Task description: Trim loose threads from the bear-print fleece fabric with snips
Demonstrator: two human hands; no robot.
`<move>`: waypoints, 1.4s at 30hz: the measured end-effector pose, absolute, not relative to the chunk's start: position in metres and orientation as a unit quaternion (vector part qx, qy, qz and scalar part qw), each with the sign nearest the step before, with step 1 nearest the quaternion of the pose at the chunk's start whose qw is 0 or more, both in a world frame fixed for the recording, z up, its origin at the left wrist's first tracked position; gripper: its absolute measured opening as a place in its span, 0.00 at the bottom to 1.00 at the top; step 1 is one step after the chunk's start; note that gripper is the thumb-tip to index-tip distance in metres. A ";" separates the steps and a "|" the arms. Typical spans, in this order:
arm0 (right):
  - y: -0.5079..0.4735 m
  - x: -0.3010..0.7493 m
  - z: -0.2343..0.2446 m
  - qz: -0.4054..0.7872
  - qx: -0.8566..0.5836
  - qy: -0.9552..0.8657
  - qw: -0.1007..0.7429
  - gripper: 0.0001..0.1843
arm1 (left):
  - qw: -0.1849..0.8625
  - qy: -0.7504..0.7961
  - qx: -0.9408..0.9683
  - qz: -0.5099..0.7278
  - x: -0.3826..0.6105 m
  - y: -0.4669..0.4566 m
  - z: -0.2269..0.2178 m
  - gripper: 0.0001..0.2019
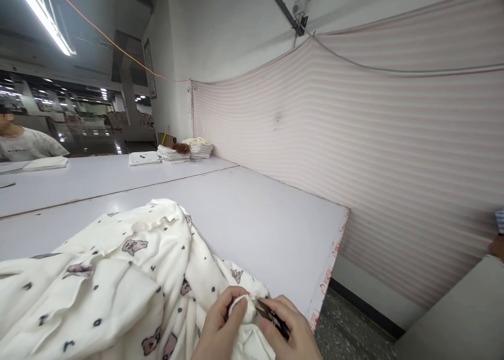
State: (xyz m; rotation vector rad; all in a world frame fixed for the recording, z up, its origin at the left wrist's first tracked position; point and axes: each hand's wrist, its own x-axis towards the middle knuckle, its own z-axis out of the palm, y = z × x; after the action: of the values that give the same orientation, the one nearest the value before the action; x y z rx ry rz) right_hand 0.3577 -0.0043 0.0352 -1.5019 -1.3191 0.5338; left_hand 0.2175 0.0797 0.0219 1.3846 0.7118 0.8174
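Observation:
A large white garment or cloth printed with pinkish animal figures and small dark marks lies heaped over the near left part of the table. My left hand is closed, pinching a bunched white edge of this cloth between thumb and fingers. In my right hand are small dark thread snips, gripped in the palm. Their tip points left and meets the bunched fabric beside my left fingertips. The blade ends are partly hidden by the cloth.
The pale table has a seam across it and a right edge with red-printed tape. Folded cloth stacks stand at the back by a pink-striped hanging sheet. Another person is at the far left.

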 end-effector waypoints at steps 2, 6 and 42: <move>-0.004 0.358 0.039 0.208 -0.646 -0.561 0.475 0.15 | 0.627 0.301 0.619 0.365 0.218 0.078 0.022 0.15; 0.001 0.355 0.046 0.201 -0.654 -0.561 0.467 0.14 | 0.588 0.311 0.652 0.364 0.219 0.076 0.025 0.14; -0.012 0.380 0.055 0.261 -0.555 -0.284 0.737 0.15 | 0.656 0.342 0.503 0.447 0.281 0.062 0.101 0.14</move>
State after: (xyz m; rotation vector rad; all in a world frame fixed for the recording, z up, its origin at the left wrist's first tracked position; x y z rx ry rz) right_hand 0.3796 -0.0117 0.0546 -1.2184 -0.6238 0.5725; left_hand 0.2814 0.0619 0.1005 1.1406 0.7753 1.0122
